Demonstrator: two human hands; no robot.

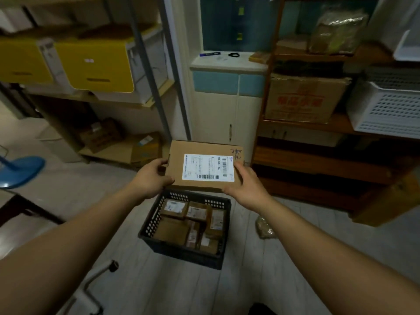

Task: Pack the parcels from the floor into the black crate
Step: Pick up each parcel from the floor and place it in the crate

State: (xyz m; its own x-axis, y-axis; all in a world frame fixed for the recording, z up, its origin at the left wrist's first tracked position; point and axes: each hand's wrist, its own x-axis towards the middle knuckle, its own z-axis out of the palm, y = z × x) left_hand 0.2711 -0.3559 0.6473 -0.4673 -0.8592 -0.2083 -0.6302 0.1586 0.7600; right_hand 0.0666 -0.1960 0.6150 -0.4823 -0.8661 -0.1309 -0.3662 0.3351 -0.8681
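Both hands up: left hand [151, 178] and right hand [246, 185] each grasp a side of the labelled cardboard parcel [204, 167], fingers curled round its edges, just above the black crate's [150, 220] far rim; perhaps seven small parcels [175, 208] inside, crate on the floor [159, 287]

Parcel [205, 167] between both hands above crate [150, 220], smaller parcels [192, 223] inside, shelves either side

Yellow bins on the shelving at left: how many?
2. Both sit on the same shelf, side by side: the left yellow bin is cut by the frame edge, and the right yellow bin is beside it. More may be out of frame.
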